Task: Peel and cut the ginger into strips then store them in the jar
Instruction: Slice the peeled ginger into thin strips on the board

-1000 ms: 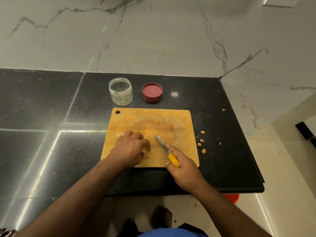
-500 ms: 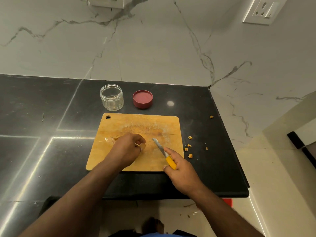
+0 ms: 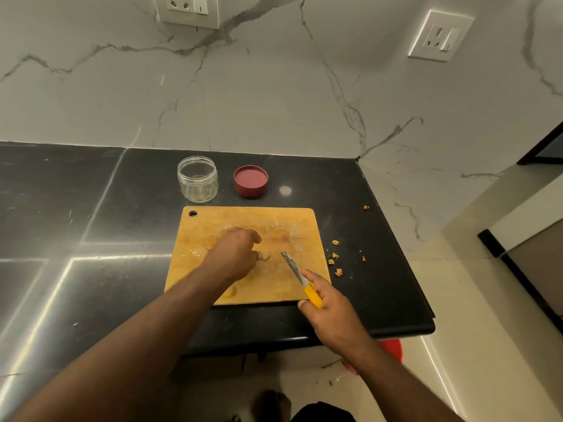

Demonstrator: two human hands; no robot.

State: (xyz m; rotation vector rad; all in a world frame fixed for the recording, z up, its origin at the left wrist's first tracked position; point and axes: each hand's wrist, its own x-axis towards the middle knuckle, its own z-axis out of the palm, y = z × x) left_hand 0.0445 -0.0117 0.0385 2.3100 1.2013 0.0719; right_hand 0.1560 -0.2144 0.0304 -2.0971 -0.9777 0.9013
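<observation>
Ginger gathered on the cutting board, jar waiting open.

The ginger [image 3: 264, 256] lies mid-board, a small pale bit showing just beside the left hand [image 3: 234, 254], whose grip is curled together over it, probably to bunch the pieces; what it holds, I cannot tell. The right hand [image 3: 330, 309] is clamped on the yellow-handled knife [image 3: 300, 277], blade angled toward the ginger. Behind the cutting board [image 3: 298, 220], the jar [image 3: 198, 179] stands open, lid [image 3: 250, 181] just beside it, on the counter [image 3: 91, 190], ready for filling.

Pale ginger bits [image 3: 264, 257] on wooden board [image 3: 304, 222]; clear open jar [image 3: 197, 179] behind.
</observation>
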